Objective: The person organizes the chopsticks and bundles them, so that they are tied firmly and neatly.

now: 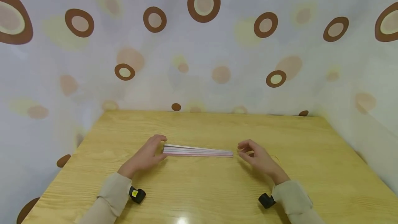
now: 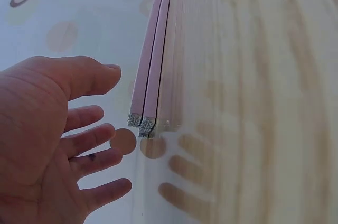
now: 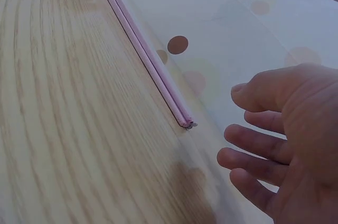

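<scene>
Several slim pink chopsticks (image 1: 199, 151) lie side by side across the wooden table, spread slightly like a fan. Their thicker left ends carry silvery, glittery caps (image 2: 148, 123); the thinner tips (image 3: 187, 123) point right. My left hand (image 1: 147, 155) is just beside the capped ends, thumb and fingers apart and holding nothing. Past the thin tips, with a small gap, hovers my right hand (image 1: 255, 154), fingers loosely bent around empty space. The right wrist view shows its fingers (image 3: 259, 145) spread and relaxed.
The wooden table (image 1: 199, 189) reaches back to a wall covering (image 1: 199, 51) with brown and cream circles, which also rises at both sides. A thin yellowish loop (image 1: 276, 159) lies behind my right wrist. Black wrist cameras (image 1: 137, 195) hang below both sleeves.
</scene>
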`<state>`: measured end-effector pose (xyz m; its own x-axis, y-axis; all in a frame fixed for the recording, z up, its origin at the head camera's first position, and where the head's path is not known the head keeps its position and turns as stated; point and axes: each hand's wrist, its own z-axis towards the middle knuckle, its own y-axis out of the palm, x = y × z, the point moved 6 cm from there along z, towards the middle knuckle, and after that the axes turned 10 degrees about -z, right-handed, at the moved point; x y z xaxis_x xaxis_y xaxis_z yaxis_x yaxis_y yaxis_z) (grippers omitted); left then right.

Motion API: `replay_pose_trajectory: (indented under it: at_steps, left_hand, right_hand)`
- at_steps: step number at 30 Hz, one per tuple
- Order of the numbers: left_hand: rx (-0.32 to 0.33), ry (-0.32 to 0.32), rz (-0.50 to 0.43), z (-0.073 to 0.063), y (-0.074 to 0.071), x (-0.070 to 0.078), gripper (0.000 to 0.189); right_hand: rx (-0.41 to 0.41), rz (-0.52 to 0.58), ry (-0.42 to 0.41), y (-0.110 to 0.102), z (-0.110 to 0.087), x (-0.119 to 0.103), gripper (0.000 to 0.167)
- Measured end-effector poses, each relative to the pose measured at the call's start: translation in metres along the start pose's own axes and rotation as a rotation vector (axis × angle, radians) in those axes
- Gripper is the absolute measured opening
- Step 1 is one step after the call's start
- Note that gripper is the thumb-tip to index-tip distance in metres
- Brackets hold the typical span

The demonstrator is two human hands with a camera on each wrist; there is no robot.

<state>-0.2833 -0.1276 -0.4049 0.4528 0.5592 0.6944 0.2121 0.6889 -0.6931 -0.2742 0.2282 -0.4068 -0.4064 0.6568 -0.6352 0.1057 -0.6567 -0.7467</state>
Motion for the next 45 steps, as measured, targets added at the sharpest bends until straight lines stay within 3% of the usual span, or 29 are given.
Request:
replay_pose_trajectory:
  at_steps: [6,17,31,37,40,45]
  left_hand:
    - [-0.021,-0.005,0.005,0.003,0.012,0.000,0.048]
    - [-0.040,-0.035,0.021,0.004,0.009,-0.004,0.053]
    - [-0.067,-0.068,-0.029,0.008,0.013,-0.007,0.054]
    - [-0.069,-0.029,-0.006,0.011,0.014,-0.006,0.050]
    - [-0.078,-0.044,0.000,0.016,0.018,-0.005,0.050]
    - [-0.078,-0.042,0.095,0.025,0.021,-0.002,0.038]
  right_hand:
    - [0.006,-0.017,-0.007,0.007,-0.002,0.004,0.026]
    - [-0.016,-0.021,0.011,0.010,0.009,0.001,0.031]
    - [-0.021,-0.097,-0.078,0.019,0.013,0.000,0.033]
    - [-0.018,-0.165,-0.089,0.020,0.018,-0.005,0.029]
    - [-0.033,-0.216,-0.104,0.021,0.022,-0.008,0.026]
    - [-0.042,-0.287,-0.153,0.026,0.024,-0.010,0.022]
